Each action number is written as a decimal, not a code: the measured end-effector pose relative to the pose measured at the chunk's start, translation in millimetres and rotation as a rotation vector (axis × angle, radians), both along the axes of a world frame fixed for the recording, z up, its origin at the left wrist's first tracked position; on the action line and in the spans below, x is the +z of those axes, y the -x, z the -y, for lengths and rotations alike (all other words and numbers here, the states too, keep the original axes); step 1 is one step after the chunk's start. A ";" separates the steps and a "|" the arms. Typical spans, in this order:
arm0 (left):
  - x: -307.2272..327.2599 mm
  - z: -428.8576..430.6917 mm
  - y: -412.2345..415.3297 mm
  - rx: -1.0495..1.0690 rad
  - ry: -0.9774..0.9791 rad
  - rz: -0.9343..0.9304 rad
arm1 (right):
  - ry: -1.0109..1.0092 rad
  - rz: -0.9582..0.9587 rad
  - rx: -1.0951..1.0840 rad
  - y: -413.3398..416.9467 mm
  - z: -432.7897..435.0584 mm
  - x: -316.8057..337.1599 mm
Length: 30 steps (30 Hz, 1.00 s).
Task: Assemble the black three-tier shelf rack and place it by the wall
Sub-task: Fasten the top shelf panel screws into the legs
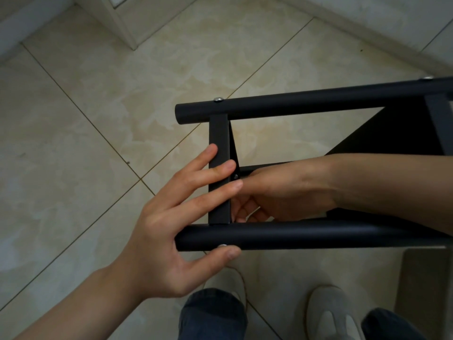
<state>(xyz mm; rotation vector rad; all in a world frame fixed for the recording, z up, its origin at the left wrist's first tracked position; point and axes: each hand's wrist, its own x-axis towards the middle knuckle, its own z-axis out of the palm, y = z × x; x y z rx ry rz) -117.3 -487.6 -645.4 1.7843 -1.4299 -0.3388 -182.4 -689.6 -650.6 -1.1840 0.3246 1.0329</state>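
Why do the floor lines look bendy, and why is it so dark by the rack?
Head view: the wide-angle lens curves the floor tile lines near the edges; soft dim light leaves the black rack nearly detail-free, with faint glints on its screw heads; the left hand looks sharp, corners slightly darker.

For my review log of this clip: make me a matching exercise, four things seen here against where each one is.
Things:
1. left hand
2. right hand
3. near tube
4. shoes

Places:
A. on the floor at the bottom edge
B. reaching in between the two tubes
C. fingers spread on the flat crossbar, thumb under a tube
D. lying level just above the shoes

Pairs: 1-C, 2-B, 3-D, 4-A
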 end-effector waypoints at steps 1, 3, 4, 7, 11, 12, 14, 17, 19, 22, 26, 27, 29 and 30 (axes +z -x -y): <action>0.2 0.2 0.0 0.001 0.001 0.001 | -0.013 0.000 0.012 -0.4 1.6 1.0; 0.4 0.1 0.0 0.002 0.000 0.004 | -0.049 0.023 0.025 -0.1 4.5 2.5; 0.4 0.1 -0.1 0.000 0.000 0.003 | -0.054 0.043 0.024 0.3 5.0 2.7; 0.2 0.1 -0.1 -0.001 0.004 -0.001 | -0.017 0.076 0.004 0.6 3.5 1.6; -0.2 0.9 -0.1 -0.002 0.006 0.003 | 0.030 0.075 0.008 0.7 1.9 0.7; -0.2 0.7 0.0 -0.001 0.003 0.004 | 0.040 0.073 0.012 1.1 1.5 0.7; 0.1 0.3 -0.2 -0.002 0.000 0.004 | 0.035 0.063 0.022 1.0 0.9 1.4; 0.0 -0.1 0.0 -0.001 0.001 -0.008 | 0.005 0.073 0.013 0.8 1.5 4.0; -0.4 -0.2 0.1 0.002 0.006 -0.011 | 0.003 0.091 -0.011 0.3 1.4 4.7; -0.8 -0.6 0.2 0.004 0.008 -0.009 | 0.020 0.092 -0.021 1.1 0.9 3.6; -0.4 -0.6 0.3 0.005 0.009 -0.015 | 0.028 0.109 -0.046 2.3 0.8 2.9; -0.4 -0.2 0.2 0.005 0.010 -0.014 | 0.026 0.114 -0.054 2.1 0.7 3.0; -0.4 0.4 -0.1 0.004 0.011 -0.012 | 0.020 0.107 -0.053 1.4 0.3 4.0; -0.4 0.6 -0.3 0.003 0.010 -0.011 | 0.015 0.105 -0.046 1.0 0.5 4.9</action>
